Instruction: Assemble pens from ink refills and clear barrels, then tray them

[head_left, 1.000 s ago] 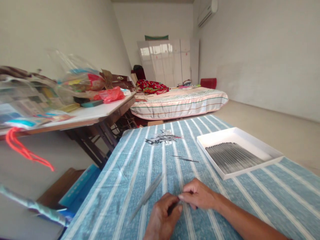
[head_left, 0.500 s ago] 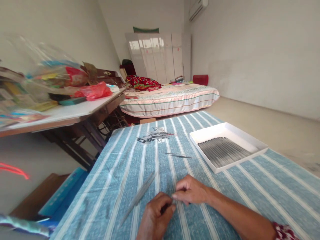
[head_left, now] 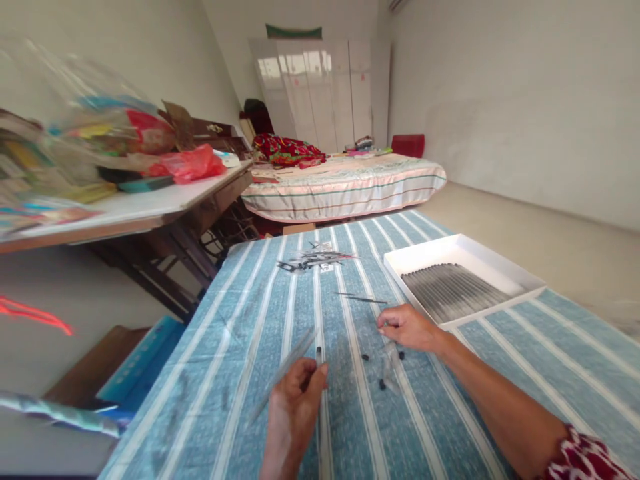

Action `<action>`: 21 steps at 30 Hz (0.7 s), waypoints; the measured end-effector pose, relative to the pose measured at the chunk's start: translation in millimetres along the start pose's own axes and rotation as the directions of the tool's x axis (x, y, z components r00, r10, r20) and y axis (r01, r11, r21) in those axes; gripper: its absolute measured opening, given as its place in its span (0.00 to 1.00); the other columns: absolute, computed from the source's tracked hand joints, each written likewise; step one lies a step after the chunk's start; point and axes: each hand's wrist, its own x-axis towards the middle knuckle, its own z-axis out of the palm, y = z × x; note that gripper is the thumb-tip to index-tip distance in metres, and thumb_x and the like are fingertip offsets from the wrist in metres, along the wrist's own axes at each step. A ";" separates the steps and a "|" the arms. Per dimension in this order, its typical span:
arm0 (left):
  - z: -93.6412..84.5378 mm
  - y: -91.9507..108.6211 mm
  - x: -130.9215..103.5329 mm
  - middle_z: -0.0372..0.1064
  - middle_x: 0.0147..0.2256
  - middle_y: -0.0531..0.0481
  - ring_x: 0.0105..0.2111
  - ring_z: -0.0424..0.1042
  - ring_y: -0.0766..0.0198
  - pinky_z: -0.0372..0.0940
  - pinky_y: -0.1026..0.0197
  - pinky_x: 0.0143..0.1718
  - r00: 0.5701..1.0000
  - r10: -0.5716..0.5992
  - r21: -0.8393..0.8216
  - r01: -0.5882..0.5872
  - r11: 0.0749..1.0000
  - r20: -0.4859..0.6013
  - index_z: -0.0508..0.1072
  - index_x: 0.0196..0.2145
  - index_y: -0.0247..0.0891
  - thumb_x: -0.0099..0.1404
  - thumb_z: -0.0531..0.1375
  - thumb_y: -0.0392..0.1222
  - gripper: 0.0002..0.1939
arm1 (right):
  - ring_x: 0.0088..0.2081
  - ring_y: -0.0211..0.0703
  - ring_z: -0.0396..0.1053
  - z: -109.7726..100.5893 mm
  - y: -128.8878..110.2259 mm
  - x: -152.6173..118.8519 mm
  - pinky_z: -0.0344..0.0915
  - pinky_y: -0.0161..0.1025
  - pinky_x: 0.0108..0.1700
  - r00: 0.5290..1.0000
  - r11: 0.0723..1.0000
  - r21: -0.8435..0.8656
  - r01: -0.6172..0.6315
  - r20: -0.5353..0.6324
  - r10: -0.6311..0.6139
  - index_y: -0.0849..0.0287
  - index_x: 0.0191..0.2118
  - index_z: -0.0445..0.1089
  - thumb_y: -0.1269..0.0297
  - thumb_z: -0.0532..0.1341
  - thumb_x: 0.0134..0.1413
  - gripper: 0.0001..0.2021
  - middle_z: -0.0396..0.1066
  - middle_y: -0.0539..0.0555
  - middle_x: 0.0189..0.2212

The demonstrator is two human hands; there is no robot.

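Pinched in my left hand (head_left: 295, 400) is a thin clear tube (head_left: 320, 427) with a black tip pointing away from me. My right hand (head_left: 405, 327) is closed, fingertips together, just left of the white box's near side; what it pinches, if anything, is too small to make out. Small black caps (head_left: 383, 385) and a clear plastic piece lie below it on the striped cloth. Thin dark rods (head_left: 367, 300) lie beyond that hand. Several clear sticks (head_left: 280, 377) rest left of my left hand. The white box (head_left: 520, 291) holds a row of dark-tipped tubes (head_left: 450, 290).
Toward the table's far edge lies a pile of black pieces (head_left: 310, 260). A side table (head_left: 175, 207) with plastic bags stands at the left, and blue boxes (head_left: 145, 360) are below it. A bed (head_left: 345, 193) stands beyond the table.
My hands have moved apart, the right one forward and rightward toward the box. The black-tipped tube in my left hand and the caps on the cloth now show.
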 end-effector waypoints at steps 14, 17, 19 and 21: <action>-5.5 14.9 -1.7 0.72 0.23 0.52 0.17 0.66 0.68 0.54 0.68 0.15 0.970 -0.239 -0.568 0.169 0.806 -0.051 0.68 0.34 0.34 0.49 0.65 0.44 0.16 | 0.17 0.31 0.58 -0.9 -5.5 -6.5 0.53 0.28 0.19 0.967 0.984 0.139 -0.115 0.242 0.079 0.61 0.23 0.66 0.64 0.59 0.45 0.07 0.61 0.44 0.14; -8.4 13.1 -0.7 0.73 0.25 0.52 0.19 0.67 0.69 0.55 0.69 0.16 0.964 -0.265 -0.677 0.175 0.715 -0.031 0.69 0.33 0.34 0.49 0.65 0.43 0.14 | 0.16 0.31 0.60 7.2 -15.2 -8.0 0.56 0.28 0.19 0.971 0.960 0.250 -0.127 0.228 0.070 0.61 0.25 0.66 0.62 0.58 0.48 0.08 0.65 0.46 0.15; -10.1 10.2 0.8 0.73 0.25 0.51 0.20 0.67 0.70 0.57 0.69 0.18 0.959 -0.283 -0.725 0.187 0.663 -0.012 0.69 0.31 0.34 0.49 0.65 0.42 0.13 | 0.16 0.31 0.61 13.4 -23.4 -9.9 0.58 0.28 0.19 0.975 0.952 0.286 -0.106 0.219 0.043 0.62 0.26 0.67 0.62 0.57 0.50 0.09 0.67 0.47 0.16; -11.1 7.5 2.3 0.74 0.25 0.51 0.20 0.68 0.70 0.58 0.69 0.19 0.955 -0.297 -0.758 0.192 0.624 -0.003 0.68 0.29 0.34 0.49 0.66 0.41 0.12 | 0.16 0.32 0.64 19.5 -31.8 -12.2 0.60 0.29 0.19 0.976 0.947 0.311 -0.077 0.218 0.008 0.63 0.27 0.67 0.62 0.57 0.51 0.09 0.69 0.49 0.18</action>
